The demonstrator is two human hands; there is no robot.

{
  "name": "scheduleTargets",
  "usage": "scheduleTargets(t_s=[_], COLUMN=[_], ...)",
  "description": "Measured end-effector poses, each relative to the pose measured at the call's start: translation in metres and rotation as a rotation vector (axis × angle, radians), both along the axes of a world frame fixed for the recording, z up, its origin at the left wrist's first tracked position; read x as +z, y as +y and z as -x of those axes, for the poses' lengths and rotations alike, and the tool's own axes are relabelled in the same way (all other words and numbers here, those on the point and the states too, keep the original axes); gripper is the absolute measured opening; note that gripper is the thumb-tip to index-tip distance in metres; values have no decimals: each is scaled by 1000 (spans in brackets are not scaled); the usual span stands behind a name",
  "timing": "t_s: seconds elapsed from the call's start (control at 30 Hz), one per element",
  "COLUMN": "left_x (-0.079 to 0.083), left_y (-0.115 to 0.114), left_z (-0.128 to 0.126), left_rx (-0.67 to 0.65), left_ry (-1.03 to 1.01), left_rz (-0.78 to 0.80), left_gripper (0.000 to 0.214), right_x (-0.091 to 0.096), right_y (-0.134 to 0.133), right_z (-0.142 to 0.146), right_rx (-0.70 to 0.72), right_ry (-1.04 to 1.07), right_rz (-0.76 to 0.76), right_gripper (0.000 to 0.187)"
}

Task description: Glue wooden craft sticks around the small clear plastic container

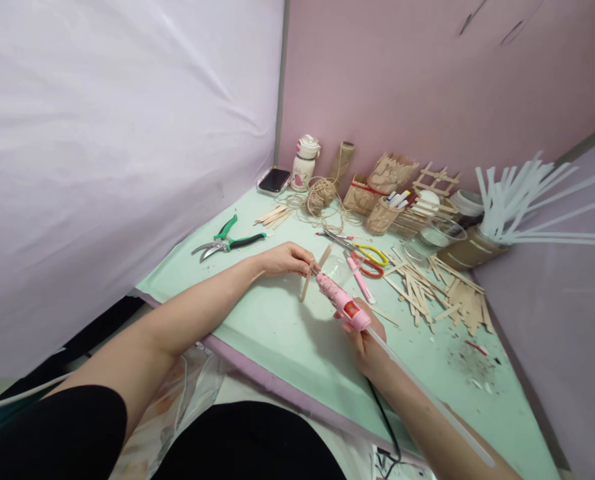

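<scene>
My right hand (365,337) is wrapped round a pink hot glue gun (342,300), its nozzle pointing up and to the left. A long translucent glue stick (427,393) trails from the gun's rear over my right forearm. My left hand (292,259) pinches a wooden craft stick (306,285) right at the nozzle tip. Another flat wooden piece (324,256) slants just behind; whether the two are joined I cannot tell. Past the gun sits a clear plastic cup (338,268), partly hidden by it.
Green-handled pruning shears (227,243) lie to the left. Beyond my hands are scissors (372,257), a pink pen-like cutter (360,280) and a twine ball (321,195). Loose craft sticks (417,293) spread rightward, near a holder of glue sticks (517,200). A power cord (387,420) hangs over the front edge.
</scene>
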State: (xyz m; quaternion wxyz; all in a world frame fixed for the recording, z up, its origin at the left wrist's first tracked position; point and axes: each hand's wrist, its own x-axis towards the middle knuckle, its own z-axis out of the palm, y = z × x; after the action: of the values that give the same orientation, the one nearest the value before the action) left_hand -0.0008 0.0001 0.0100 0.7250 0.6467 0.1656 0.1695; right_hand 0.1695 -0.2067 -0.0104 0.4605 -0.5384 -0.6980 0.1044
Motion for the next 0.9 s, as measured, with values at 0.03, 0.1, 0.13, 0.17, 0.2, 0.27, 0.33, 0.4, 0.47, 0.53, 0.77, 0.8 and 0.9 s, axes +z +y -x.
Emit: scheduleTargets(t_s=[0.03,0.1,0.13,0.17,0.2,0.27,0.33,0.4,0.47,0.53,0.77,0.8,0.9], left_x=[0,-1,-1,-1,-2,-2,-2,-1,0,1,4,4,5], left_y=[0,0,0,1,1,2,2,3,3,3,0,0,-1], left_z=[0,0,0,0,0,0,1,1,2,2,2,2,2], left_rx=[0,0,0,0,0,2,-2,-4,0,13,42,44,43], left_ry=[-1,-4,-4,-5,-6,-9,-17,-25,-26,-22,-37,-40,-51], left_rz=[-1,-3,-4,-6,-7,-8,-5,6,23,43,62,61,65], left_gripper=[40,40,40,39,39,38,37,37,37,37,39,39,39], right_x=[0,-1,-1,-1,-1,-1,-1,0,0,1,3,3,3], right_y=[0,0,0,0,0,0,0,0,0,-1,-1,-1,0], right_z=[0,-1,-1,-1,-1,-1,0,1,1,2,2,2,2], right_rx=[3,6,8,8,9,7,3,2,-5,-7,17,17,14], right_ry=[0,4,7,11,15,16,12,3,-4,-7,-2,0,0], right_rz=[-1,-7,-9,-11,-10,4,18,30,29,27,40,35,19], right_gripper=[36,36,35,35,34,32,30,28,27,27,28,28,29])
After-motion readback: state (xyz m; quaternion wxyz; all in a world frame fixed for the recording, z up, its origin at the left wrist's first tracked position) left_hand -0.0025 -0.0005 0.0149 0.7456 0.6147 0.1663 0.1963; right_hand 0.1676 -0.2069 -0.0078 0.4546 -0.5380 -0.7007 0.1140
